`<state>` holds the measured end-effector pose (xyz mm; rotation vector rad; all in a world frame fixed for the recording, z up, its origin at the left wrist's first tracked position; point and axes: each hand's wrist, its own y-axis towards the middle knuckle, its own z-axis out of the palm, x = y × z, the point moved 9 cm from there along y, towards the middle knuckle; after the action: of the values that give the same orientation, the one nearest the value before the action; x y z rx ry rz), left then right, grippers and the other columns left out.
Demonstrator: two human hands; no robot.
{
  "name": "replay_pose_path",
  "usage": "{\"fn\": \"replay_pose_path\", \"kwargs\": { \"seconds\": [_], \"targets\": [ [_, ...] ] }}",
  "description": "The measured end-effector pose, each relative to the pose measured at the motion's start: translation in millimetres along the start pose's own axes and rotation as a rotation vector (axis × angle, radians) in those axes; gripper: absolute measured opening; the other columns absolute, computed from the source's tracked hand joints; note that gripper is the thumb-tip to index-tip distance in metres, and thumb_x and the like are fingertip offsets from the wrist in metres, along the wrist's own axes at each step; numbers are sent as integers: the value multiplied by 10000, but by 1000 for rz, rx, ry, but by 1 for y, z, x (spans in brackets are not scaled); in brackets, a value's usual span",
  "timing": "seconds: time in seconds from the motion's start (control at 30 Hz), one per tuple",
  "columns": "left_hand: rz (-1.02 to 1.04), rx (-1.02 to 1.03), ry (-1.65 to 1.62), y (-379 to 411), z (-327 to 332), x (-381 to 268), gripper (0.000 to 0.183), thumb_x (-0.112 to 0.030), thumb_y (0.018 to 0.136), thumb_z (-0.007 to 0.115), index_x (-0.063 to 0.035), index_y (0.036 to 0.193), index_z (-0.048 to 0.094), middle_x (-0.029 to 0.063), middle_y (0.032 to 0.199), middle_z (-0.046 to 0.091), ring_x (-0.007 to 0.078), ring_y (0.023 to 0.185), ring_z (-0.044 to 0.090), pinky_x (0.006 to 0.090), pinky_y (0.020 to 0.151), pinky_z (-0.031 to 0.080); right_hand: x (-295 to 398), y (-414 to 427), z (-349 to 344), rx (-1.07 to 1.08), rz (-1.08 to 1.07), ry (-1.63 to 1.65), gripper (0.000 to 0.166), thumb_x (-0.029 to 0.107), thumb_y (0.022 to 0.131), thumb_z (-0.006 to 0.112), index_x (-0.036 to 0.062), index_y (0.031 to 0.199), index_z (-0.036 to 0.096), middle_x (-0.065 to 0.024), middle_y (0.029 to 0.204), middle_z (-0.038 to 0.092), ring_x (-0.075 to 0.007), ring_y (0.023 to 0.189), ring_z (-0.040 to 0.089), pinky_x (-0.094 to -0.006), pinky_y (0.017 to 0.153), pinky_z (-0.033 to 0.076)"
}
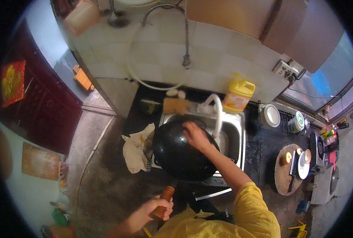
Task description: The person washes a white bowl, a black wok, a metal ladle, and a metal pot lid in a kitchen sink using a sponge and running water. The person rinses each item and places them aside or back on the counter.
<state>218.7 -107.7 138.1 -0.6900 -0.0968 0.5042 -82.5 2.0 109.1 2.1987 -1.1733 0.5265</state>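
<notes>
A large black wok [179,154] lies tilted over the stainless steel sink [242,139], its dark rounded surface towards me. The wok's reddish-brown wooden handle [167,195] points towards my body, and my left hand [160,206] is closed around it. My right hand [195,136] rests on the wok's far part, fingers bent; whether it grips anything there cannot be told. Just beyond the right hand, the white faucet [218,116] arches over the basin. A pale cloth [136,148] hangs at the counter's edge, left of the wok.
Behind the sink stands a yellow detergent jug [239,95]. A brown sponge-like pad [175,106] and a dark bowl [150,106] are at the back left. Rightward, a round wooden board [280,178] bears a knife [292,169] and a white plate [303,171].
</notes>
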Motion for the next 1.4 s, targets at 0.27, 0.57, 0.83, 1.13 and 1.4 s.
{"fn": "replay_pose_path", "kwargs": {
  "seconds": [0.27, 0.57, 0.83, 1.13, 1.4],
  "targets": [
    [-88, -52, 108, -5, -17, 2, 192, -80, 790, 600, -67, 944, 487, 65, 686, 500, 160, 552, 524, 297, 499, 434, -53, 124, 71, -30, 130, -379, 549, 170, 779, 636, 70, 1277, 427, -184, 1210, 525, -381, 1056, 520, -468, 876, 448],
    [21, -46, 112, -34, -6, -1, 309, -78, 763, 614, -55, 1017, 440, 78, 725, 514, 176, 562, 539, 314, 477, 458, -125, 3, 7, -207, 401, 233, 452, 236, 753, 659, 64, 1156, 545, -178, 972, 637, -344, 894, 627, -409, 755, 505],
    [-64, -134, 227, -37, 8, -19, 318, -24, 754, 600, -48, 1011, 414, 101, 725, 503, 189, 542, 542, 342, 474, 467, -210, -154, -53, -192, 1010, 941, 410, 258, 725, 621, -17, 1028, 606, -125, 880, 645, -229, 785, 638, -351, 711, 512],
    [-60, 28, 264, 15, 20, -36, 338, -42, 720, 611, -46, 998, 419, 87, 714, 489, 179, 525, 521, 336, 449, 445, -204, -169, -58, -277, 875, 1335, 436, 256, 831, 527, 32, 1202, 483, -121, 1068, 594, -250, 932, 622, -371, 767, 526],
    [-70, -119, 442, 49, -36, -43, 338, -86, 752, 617, -55, 1039, 442, 76, 706, 521, 167, 513, 539, 314, 451, 451, -184, -114, -20, -288, 988, 1616, 439, 212, 860, 493, 25, 1255, 456, -129, 1197, 554, -288, 1108, 540, -459, 966, 424]
  ]
}}
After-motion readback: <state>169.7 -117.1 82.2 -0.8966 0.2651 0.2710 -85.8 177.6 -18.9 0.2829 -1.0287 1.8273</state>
